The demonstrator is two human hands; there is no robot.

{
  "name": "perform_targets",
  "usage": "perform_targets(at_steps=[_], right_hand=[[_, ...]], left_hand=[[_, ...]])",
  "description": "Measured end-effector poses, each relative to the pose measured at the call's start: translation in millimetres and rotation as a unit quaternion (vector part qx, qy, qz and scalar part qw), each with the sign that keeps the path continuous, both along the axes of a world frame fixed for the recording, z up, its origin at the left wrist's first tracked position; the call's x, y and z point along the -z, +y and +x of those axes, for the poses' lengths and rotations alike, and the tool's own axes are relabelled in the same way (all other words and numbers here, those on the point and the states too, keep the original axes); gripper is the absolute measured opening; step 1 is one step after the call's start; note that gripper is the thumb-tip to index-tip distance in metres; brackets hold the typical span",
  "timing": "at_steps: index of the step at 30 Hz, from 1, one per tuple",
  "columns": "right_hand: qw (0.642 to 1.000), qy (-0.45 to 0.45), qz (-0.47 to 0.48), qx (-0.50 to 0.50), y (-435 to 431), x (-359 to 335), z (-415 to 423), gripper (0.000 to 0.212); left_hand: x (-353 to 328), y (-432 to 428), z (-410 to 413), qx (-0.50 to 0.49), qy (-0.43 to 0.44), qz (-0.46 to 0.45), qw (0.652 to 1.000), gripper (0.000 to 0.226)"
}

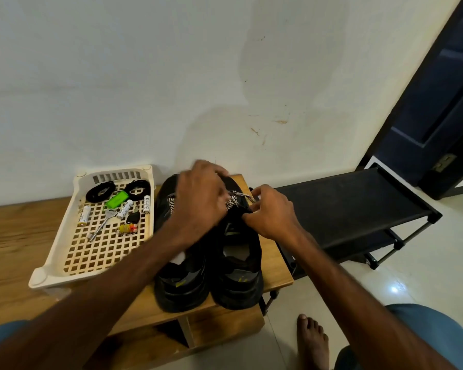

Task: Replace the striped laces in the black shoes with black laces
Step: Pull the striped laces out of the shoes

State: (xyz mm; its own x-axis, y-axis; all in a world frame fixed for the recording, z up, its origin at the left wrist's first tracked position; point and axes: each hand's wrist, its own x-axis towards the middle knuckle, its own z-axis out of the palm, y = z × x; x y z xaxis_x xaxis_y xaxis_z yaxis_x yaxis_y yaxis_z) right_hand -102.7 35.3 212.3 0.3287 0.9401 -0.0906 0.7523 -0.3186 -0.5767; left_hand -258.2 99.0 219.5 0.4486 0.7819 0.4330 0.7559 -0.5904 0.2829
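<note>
**Pinching and Gripping Together**

Curling left hand [201, 198] fingers around black-and-white striped lace [239, 194] on one of two black chunky-soled shoes [238, 265], pinching that lace between right hand [273, 213] thumb and forefinger. Resting both on wooden bench [277, 271], beside coiled black laces [100, 190] in cream lattice plastic tray [56, 253].

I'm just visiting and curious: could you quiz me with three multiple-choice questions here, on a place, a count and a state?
1. Where do the black laces lie? A cream tray; B a drawer; C a bag.
2. How many white batteries are in it? A one; B three; C six.
3. The striped laces are: A threaded in the shoes; B coiled in the tray; C cut in pieces.
Answers: A, they lie coiled at the tray's far end; B, three lie on its grid; A, stripes show on both shoes.
</note>
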Motion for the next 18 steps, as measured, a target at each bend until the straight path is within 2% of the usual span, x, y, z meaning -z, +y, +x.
perform_targets(at_steps=[3,5,8,9,11,13,15,18], right_hand=[[1.000,-0.003,-0.002,-0.003,-0.1,-0.7,-0.6,0.054],[1.000,-0.012,-0.001,-0.004,0.3,-0.8,-2.1,0.054],[1.000,-0.020,-0.002,-0.001,1.1,-0.7,-4.7,0.059],[1.000,-0.022,-0.001,-0.001,1.2,-0.9,-5.5,0.061],[1.000,-0.028,0.003,-0.001,1.2,-1.4,-7.2,0.062],[0.999,-0.033,0.006,0.000,0.9,-1.4,-8.3,0.061],[0.999,-0.032,0.007,0.003,0.5,-0.8,-7.4,0.058],[1.000,-0.021,0.006,0.004,-0.8,-0.5,-4.2,0.057]], left_hand=[[-13.5,22.7,-27.1,-0.092,-0.098,0.020,0.991,0.004],[-11.3,31.0,-37.0,-0.121,-0.100,-0.003,0.988,0.011],[-0.7,12.2,-22.1,-0.040,-0.064,-0.059,0.995,0.045],[2.8,2.1,-13.1,0.001,-0.039,-0.058,0.998,0.049],[9.8,-12.0,4.8,0.054,0.053,-0.033,0.997,0.042],[13.5,-15.5,14.6,0.050,0.124,0.002,0.991,0.034],[13.7,-12.5,16.7,0.034,0.133,0.017,0.990,0.031],[6.7,-9.2,10.5,0.029,0.099,0.023,0.994,0.023]])
